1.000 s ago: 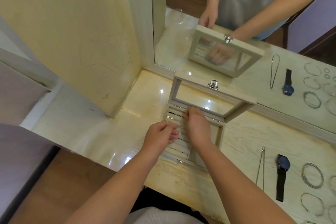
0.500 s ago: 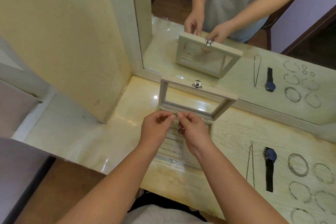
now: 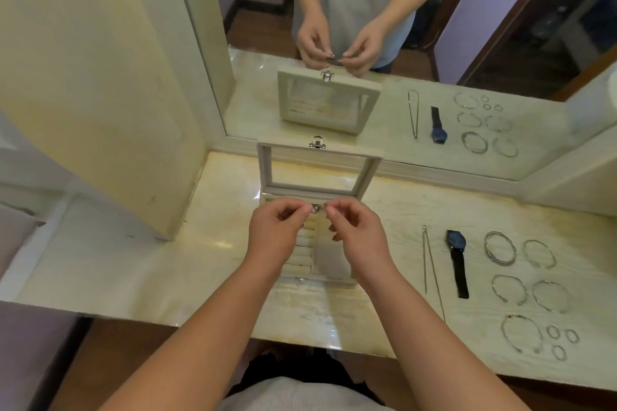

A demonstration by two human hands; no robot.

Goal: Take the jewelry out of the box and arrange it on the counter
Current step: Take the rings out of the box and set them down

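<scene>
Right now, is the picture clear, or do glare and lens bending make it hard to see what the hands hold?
Head view: the glossy counter shows white glare spots beside the jewelry box. Head view: the wide lens bows the mirror frame and counter edge. Head view: the small ring pinched between left hand and right hand is visible but soft in detail.

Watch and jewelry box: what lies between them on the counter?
A long silver necklace lies between the watch and box, on bare counter; head view.
</scene>
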